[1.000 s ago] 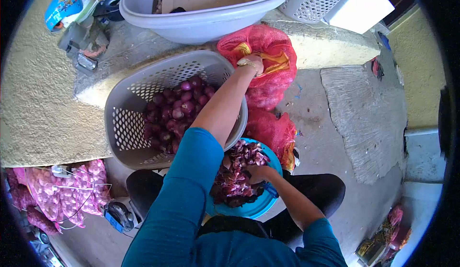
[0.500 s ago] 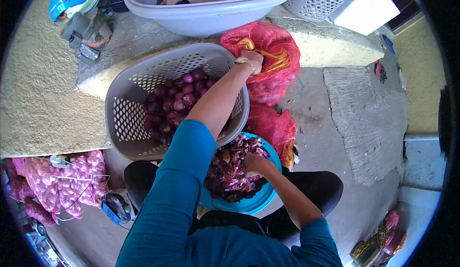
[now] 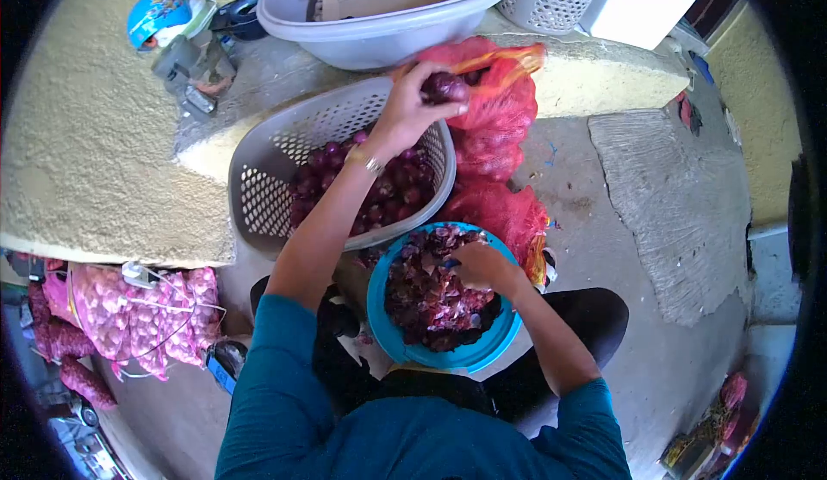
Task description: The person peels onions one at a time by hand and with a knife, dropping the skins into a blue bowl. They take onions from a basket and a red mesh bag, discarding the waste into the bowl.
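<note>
At the moment shown, a red onion [image 3: 445, 89] is held by the left hand [image 3: 410, 111], whose grip is closed around it with the fingers and thumb on either side. Half a second ago that hand was sunk in the mouth of the red net sack [image 3: 500, 135]; it has since been drawn back and raised, and the onion is brought into sight over the basket's 2 o'clock edge. Whether it is fully free of the netting cannot be told. By this, the reach into the sack is judged to have been completed for this onion, which looks dark and unpeeled.

The grey basket [image 3: 263, 200], set at 11 o'clock from the blue tub [image 3: 376, 303], is part-filled with purple onions [image 3: 379, 200]. The right hand [image 3: 481, 268] is kept at the tub's 2 o'clock side, over the onion peelings [image 3: 435, 299]. Its fingers are bent, and a bit of blue is shown beside them; whether anything is gripped cannot be told.
</note>
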Tool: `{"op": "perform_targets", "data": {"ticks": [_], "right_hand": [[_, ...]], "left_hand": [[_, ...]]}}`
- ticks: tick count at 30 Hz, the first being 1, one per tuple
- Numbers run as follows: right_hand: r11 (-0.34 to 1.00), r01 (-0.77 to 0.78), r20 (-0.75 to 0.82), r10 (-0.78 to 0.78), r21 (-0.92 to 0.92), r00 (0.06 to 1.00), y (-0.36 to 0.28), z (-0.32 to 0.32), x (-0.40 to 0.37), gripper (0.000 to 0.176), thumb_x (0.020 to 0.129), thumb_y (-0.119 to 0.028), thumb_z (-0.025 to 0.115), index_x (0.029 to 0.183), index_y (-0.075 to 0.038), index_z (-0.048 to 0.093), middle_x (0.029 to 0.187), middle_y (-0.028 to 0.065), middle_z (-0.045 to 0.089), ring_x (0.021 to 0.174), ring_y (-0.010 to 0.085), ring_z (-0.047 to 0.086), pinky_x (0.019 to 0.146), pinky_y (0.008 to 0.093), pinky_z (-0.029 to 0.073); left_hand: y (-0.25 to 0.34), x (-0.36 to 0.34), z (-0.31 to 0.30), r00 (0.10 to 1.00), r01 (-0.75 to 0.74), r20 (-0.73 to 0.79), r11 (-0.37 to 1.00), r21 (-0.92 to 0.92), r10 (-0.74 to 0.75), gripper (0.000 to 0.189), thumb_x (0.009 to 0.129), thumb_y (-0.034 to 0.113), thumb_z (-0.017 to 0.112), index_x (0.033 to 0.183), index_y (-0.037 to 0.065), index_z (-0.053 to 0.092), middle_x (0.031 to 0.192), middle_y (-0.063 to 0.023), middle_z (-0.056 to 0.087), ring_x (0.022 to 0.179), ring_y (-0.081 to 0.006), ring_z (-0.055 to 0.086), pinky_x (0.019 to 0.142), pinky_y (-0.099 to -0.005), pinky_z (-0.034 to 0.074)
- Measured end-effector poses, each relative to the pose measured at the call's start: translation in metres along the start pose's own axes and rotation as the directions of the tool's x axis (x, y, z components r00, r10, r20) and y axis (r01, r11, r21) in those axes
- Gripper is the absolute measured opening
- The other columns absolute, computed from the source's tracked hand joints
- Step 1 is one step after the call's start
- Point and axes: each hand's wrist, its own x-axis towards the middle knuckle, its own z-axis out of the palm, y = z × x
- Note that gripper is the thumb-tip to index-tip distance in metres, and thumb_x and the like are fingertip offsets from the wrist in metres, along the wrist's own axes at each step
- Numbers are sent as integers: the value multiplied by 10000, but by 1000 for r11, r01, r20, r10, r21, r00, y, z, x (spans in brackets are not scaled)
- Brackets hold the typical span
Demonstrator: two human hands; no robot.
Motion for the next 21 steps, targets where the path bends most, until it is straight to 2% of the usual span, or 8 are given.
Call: {"op": "perform_targets", "data": {"ticks": [5,6,8,10,12,14,16,21], "right_hand": [[989,131,-100,-137,-62,986,2,-5,-20,269,841,-225,594,977,6,628,835,249,649,851,400,648,804,512,475],[999,38,-210,-31,31,977,-11,-20,-28,292,865,-239,587,1015,10,611,844,253,645,843,406,642,795,505,474],[990,-47,-310,88,134,947,-23,-33,-33,315,888,-254,580,1054,13,594,853,257,641,836,412,636,786,497,473],[976,77,-618,-191,-206,762,-29,-41,-33,264,934,-214,561,1035,30,578,842,247,629,800,415,623,732,457,484],[996,83,-683,-41,29,730,-46,-60,-35,225,950,-184,554,1018,31,569,808,205,623,754,358,619,691,419,479],[961,101,-707,118,259,697,-61,-77,-40,189,967,-154,547,1002,31,559,774,163,616,708,301,616,651,381,475],[748,273,-569,165,605,806,-68,-84,-46,166,983,-146,547,967,20,547,742,82,582,677,158,555,611,328,452],[755,253,-621,249,605,743,-79,-89,-51,213,972,-199,588,941,11,574,748,41,576,712,96,505,649,296,461]], "left_hand": [[72,-119,-15,941,275,13,746,-606,-337,467,874,116,671,1286,37,466,1219,-99,562,1120,-215,582,983,-404,480],[73,-138,-17,940,276,6,746,-606,-342,467,874,116,671,1286,37,466,1219,-99,562,1120,-215,582,983,-404,480],[67,-169,-18,916,367,256,394,-842,-308,437,946,247,587,1316,66,444,1264,-108,538,1176,-246,547,1013,-455,447],[68,-184,-8,905,360,246,315,-878,-347,390,983,345,511,1258,70,479,1212,-106,562,1163,-243,540,1014,-437,435],[52,-190,7,921,179,122,123,-976,-370,353,992,360,496,1202,76,496,1147,-96,578,1078,-224,566,974,-416,457],[37,-193,15,927,156,111,98,-983,-358,405,989,414,485,1175,57,526,1156,-83,595,1102,-212,555,1010,-412,430],[35,-192,19,948,263,197,266,-927,-251,430,988,428,483,1206,59,520,1156,-88,599,1101,-212,557,1020,-423,422],[22,-189,30,928,263,171,258,-929,-330,397,1008,369,457,1247,59,521,1222,-113,599,1151,-232,559,1019,-453,429]]}}
